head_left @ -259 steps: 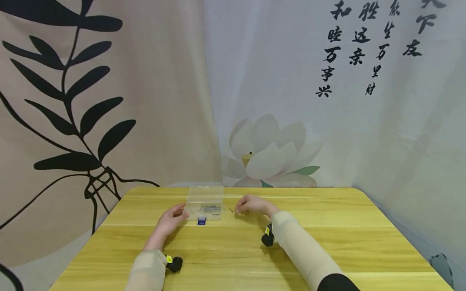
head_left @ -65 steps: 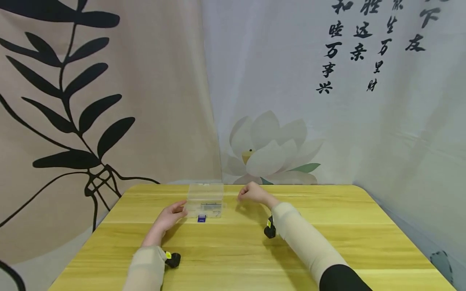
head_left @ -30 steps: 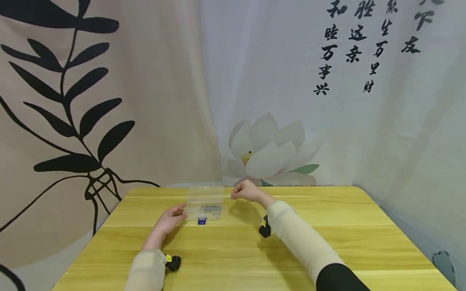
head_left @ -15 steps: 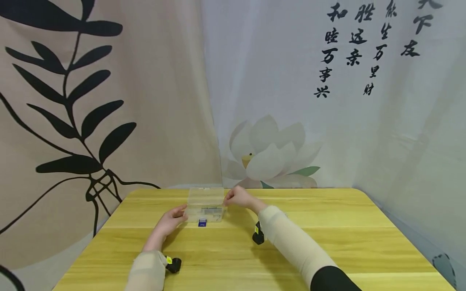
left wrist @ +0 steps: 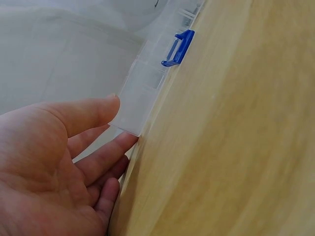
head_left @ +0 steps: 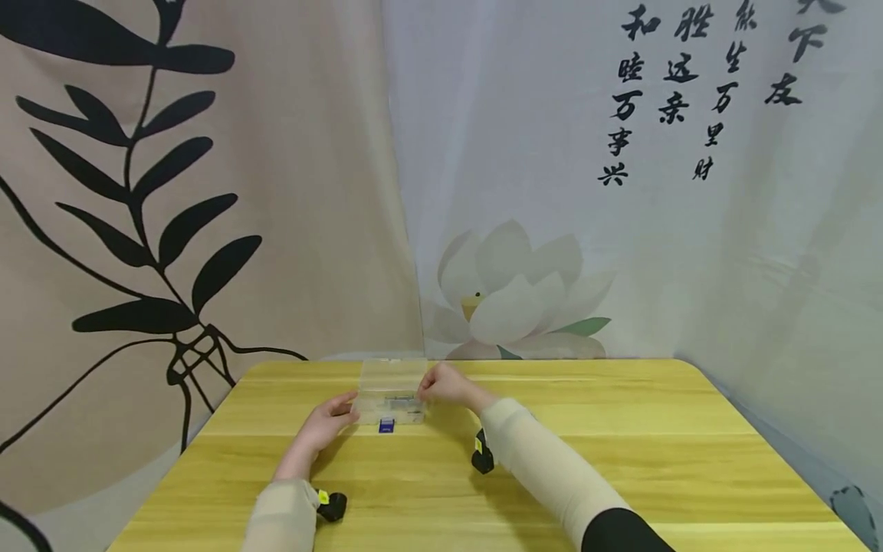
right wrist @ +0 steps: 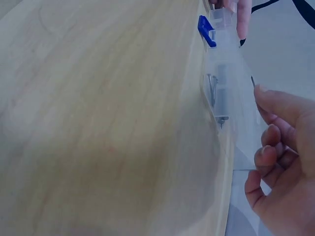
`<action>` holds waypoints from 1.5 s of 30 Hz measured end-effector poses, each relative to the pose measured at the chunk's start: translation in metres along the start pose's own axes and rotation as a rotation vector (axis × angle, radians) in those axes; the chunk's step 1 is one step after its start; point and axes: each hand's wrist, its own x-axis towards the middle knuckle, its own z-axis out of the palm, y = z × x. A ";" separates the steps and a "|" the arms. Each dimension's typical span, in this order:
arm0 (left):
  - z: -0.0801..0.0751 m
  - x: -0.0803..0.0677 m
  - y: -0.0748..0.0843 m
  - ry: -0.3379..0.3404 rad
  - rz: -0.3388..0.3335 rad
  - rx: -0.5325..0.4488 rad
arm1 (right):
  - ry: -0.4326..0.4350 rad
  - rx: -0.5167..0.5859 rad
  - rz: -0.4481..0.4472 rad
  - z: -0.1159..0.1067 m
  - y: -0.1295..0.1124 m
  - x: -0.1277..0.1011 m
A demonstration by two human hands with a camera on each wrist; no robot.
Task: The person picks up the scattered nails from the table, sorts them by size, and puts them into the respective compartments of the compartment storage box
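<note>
A clear plastic compartment box (head_left: 393,376) stands near the table's far edge, its lid raised at the back and a blue latch (left wrist: 179,49) at its front. My left hand (head_left: 323,425) holds the box's left end, thumb on the wall and fingertips at the lower corner in the left wrist view. Over the right-hand compartments, my right hand (head_left: 451,386) pinches a thin dark nail-like piece (right wrist: 253,81) between thumb and finger; only its tip shows. Silver nail-like pieces (right wrist: 212,88) lie inside the box.
The wood-grain table (head_left: 586,445) extends to the front and right of the box. A patterned fabric backdrop (head_left: 331,192) hangs close behind the table's far edge. Small black cameras (head_left: 483,452) sit on both wrists.
My right hand has moved left from the table beside the box to over its right side. A small dark piece earlier on the table there is gone. The left hand stays on the box.
</note>
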 end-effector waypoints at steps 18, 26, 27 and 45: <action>0.001 -0.001 0.001 0.006 -0.007 0.002 | 0.000 -0.052 0.026 0.011 -0.002 -0.001; 0.002 0.000 0.001 0.013 -0.006 0.007 | -0.002 -0.067 0.033 0.010 0.000 -0.002; 0.002 0.000 0.001 0.014 -0.008 0.005 | -0.004 -0.061 0.034 0.010 0.000 -0.003; 0.002 0.002 0.003 0.007 -0.036 0.016 | 0.137 -0.006 0.034 -0.048 0.042 -0.036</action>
